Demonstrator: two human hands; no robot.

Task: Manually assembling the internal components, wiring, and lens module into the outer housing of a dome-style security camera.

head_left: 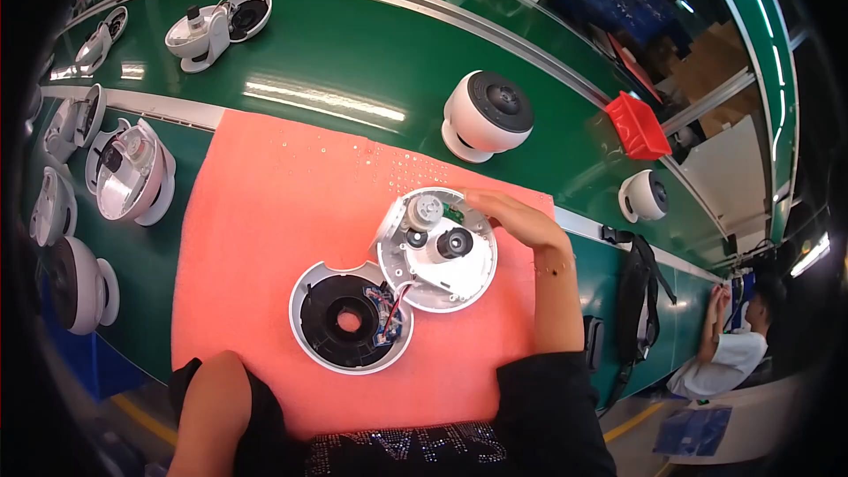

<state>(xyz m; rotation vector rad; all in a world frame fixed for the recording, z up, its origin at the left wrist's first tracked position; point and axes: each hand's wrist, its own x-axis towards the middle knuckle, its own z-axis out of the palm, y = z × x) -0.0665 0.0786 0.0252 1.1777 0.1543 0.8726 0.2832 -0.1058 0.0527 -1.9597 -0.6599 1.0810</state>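
The right hand (521, 221) rests with loose fingers on the far rim of the round white plastic inner plate with a small motor and lens (437, 252), which lies on the salmon-pink foam mat (265, 221), overlapping the round white shell half with a black ring insert (349, 318). Thin red wires (395, 300) join both halves (they look short), so a careless lift may tear them. The left hand is hidden; only its bare elbow (212, 397) shows, so I cannot tell its state.
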